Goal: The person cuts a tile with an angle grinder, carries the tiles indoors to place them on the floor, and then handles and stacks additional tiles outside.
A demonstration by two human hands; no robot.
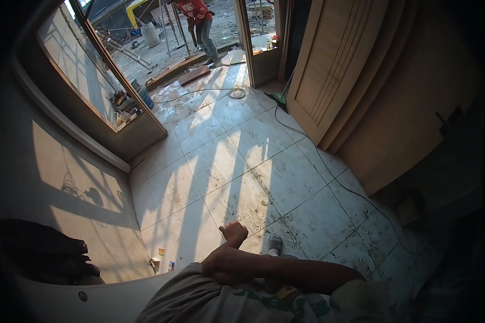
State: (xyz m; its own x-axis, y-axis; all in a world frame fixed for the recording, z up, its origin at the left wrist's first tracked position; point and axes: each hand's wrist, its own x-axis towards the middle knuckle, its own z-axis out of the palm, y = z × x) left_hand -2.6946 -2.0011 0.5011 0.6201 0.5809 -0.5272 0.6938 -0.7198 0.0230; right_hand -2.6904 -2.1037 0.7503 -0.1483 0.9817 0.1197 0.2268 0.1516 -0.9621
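Note:
My left hand (pixel 235 232) is above the tiled floor (pixel 191 185), its fingers curled in and thumb out, with no object visible in it. Across my left forearm lies my right hand (pixel 221 266), fingers closed at the edge of the grey sleeve (pixel 186 280). My right forearm runs in from the right, in front of my printed shirt (pixel 302 304). One shoe (pixel 275 243) shows on the floor just beyond it.
A thin cable (pixel 337 177) crosses the tiles to a coil (pixel 237 93) and a green tool (pixel 277 98). Wooden doors (pixel 334 64) stand at right. Outside the doorway is a person in red (pixel 195 12). A dark bundle (pixel 37 250) and small boxes (pixel 155 264) are at left.

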